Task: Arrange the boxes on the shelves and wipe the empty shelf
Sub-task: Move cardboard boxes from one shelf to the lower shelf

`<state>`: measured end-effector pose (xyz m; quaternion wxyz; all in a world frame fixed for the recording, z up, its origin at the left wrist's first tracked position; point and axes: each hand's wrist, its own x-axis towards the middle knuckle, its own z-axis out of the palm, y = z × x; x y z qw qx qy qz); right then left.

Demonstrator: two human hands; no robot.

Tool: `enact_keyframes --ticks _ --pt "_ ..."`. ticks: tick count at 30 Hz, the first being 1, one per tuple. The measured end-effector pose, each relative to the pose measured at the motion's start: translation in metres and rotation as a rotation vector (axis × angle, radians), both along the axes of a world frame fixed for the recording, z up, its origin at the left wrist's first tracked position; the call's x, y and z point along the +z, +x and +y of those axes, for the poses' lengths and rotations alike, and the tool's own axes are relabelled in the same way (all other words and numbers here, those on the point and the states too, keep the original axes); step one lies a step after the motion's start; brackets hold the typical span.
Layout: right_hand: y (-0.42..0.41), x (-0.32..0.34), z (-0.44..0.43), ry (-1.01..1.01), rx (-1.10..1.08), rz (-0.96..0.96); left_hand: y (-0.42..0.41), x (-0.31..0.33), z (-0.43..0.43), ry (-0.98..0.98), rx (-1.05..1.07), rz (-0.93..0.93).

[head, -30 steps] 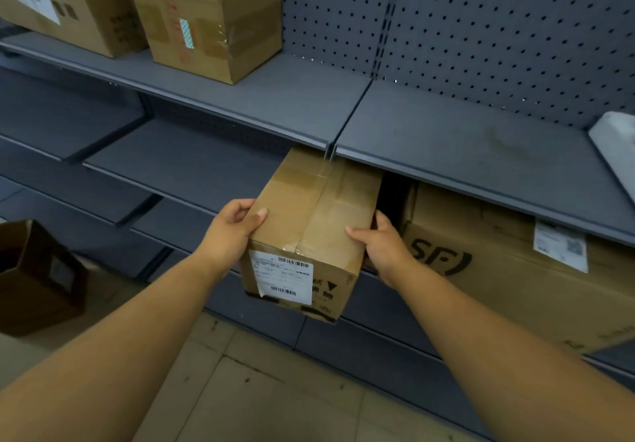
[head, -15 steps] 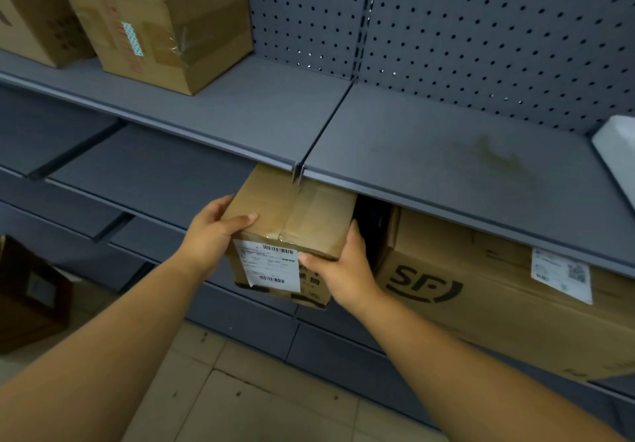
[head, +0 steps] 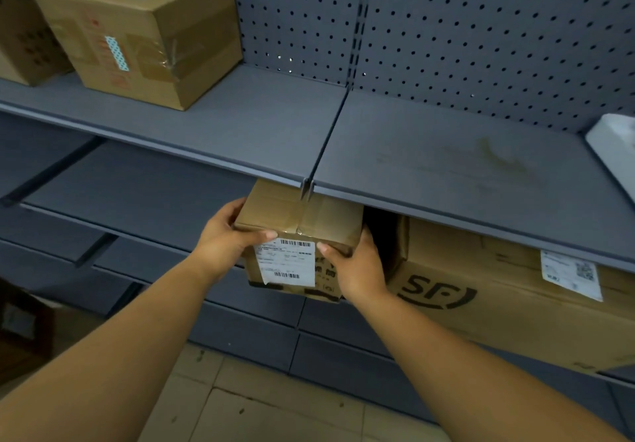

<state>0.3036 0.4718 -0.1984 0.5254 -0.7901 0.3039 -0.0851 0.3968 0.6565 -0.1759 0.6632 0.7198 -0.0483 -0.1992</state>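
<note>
1. Two hands, left hand (head: 223,238) and right hand (head: 357,266), grip the small box (head: 299,235), which is half under the upper shelf (head: 446,166), beside the SF box (head: 498,300).
2. Placing looks almost finished; wiping the stained shelf is not done.
3. Brown cardboard, taped, with a white barcode label (head: 285,263).

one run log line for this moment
both hands grip small box | left hand | right hand | small box under upper shelf | beside SF box
</note>
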Motion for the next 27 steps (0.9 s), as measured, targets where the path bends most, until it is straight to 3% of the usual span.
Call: enact_keyframes --ticks 9,17,27 --pt "-0.001 0.004 0.018 0.02 -0.122 0.025 0.011 -0.003 0.016 -0.017 -0.096 -0.023" --pt "-0.024 0.018 0.028 0.068 -0.27 -0.039 -0.001 0.002 0.04 0.039 -0.022 -0.025" --pt "-0.051 0.086 0.041 -0.003 -0.132 -0.24 -0.026 0.04 0.072 -0.023 0.149 -0.121"
